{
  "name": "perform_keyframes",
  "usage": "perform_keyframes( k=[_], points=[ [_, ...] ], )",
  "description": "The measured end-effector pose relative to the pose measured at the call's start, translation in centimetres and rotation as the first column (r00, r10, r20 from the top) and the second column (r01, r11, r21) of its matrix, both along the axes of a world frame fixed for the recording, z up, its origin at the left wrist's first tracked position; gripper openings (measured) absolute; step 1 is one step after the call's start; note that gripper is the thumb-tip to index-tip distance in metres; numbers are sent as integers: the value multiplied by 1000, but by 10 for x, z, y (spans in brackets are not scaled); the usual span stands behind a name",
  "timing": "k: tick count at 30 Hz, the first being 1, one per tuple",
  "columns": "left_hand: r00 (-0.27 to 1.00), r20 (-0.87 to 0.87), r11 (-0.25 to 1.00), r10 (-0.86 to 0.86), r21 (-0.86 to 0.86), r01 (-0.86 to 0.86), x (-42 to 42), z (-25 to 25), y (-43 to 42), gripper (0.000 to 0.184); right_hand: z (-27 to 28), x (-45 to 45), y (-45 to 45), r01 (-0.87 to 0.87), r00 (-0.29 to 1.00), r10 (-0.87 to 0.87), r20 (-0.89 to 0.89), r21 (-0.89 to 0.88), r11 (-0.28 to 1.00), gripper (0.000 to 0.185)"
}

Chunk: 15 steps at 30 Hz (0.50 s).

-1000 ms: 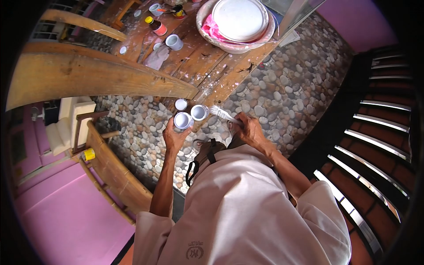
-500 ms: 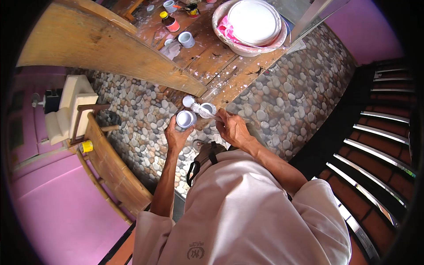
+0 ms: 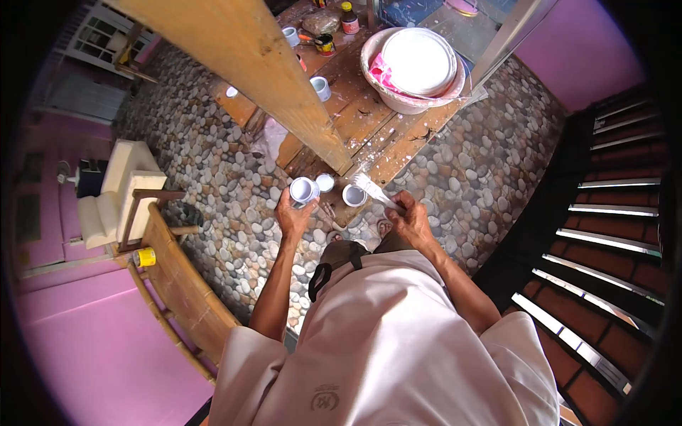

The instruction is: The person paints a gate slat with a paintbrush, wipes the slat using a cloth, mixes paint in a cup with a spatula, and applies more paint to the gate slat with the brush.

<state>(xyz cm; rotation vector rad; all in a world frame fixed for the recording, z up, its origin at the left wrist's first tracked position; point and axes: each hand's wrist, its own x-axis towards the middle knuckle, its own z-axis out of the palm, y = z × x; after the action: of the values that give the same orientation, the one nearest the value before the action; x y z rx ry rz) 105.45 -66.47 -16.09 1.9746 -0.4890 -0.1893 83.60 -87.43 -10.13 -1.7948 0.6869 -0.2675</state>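
My left hand (image 3: 293,219) is closed around a small paint can (image 3: 304,190), its pale open mouth facing up. Between the fingers of my right hand (image 3: 413,221) is a paintbrush (image 3: 372,189) with whitish bristles pointing up and left. Below and left of those bristles, a second open can (image 3: 354,196) stands at the near corner of the wooden tabletop (image 3: 369,145). A round white lid (image 3: 325,182) lies just right of the held can. Whether the brush carries wet paint I cannot tell.
A wooden beam (image 3: 263,57) slants over the tabletop. Farther back are a basin (image 3: 408,104) with a white bucket lid (image 3: 419,57), another can (image 3: 320,89) and a yellow-capped bottle (image 3: 349,19). A bamboo bench (image 3: 186,266) stands left; metal railing (image 3: 607,213) runs along the right.
The brush has moved right, away from above the standing can, with my right hand. My left hand still holds its can, slightly farther right. The camera view has shifted.
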Motion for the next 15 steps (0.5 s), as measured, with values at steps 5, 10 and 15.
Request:
perform_keyframes(
  k=[5, 10, 15],
  points=[
    [992, 128, 996, -8, 92, -3, 52, -3, -5, 54, 5, -22, 15, 279, 960, -276, -39, 113, 954, 19],
    [989, 147, 997, -9, 73, -2, 99, -3, -16, 56, 8, -42, 48, 454, 890, -454, -35, 162, 876, 11],
    [984, 179, 985, 2, 168, -32, 147, 28, -19, 59, 1, -56, 79, 545, 835, -550, -11, 148, 825, 10]
  ],
)
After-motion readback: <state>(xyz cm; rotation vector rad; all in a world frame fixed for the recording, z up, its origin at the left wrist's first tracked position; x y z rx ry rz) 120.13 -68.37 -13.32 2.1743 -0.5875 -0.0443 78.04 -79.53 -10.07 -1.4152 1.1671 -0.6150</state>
